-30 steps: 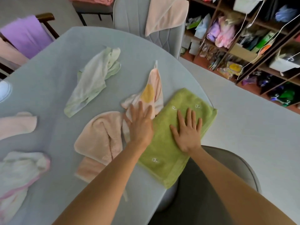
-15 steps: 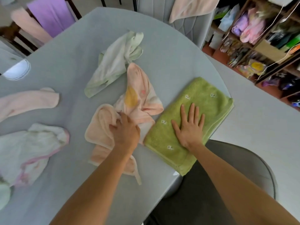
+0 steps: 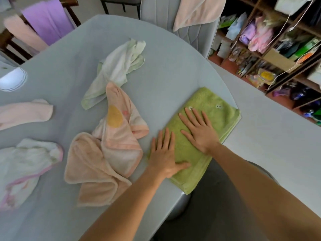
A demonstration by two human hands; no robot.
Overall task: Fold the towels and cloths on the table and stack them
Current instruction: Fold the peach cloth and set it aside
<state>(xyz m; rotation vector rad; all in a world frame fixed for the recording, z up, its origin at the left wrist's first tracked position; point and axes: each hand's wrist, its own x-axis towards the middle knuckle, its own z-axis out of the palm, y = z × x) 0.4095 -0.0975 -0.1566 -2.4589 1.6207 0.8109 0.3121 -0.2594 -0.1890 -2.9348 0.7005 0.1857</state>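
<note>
grey tabletop (image 3: 166, 80) carries a folded green towel (image 3: 213, 105) at its near right edge, one corner overhanging. both hands lie flat on it, fingers straight and spread, holding nothing: left hand (image 3: 163, 157) at the near left edge, right hand (image 3: 199, 131) mid-towel. press outward to flatten creases and square the edges, then take the peach cloth (image 3: 119, 136) just left.

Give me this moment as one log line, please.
step: flattening folded green towel | left hand: flat on it | right hand: flat on it | other cloths: unfolded
</note>
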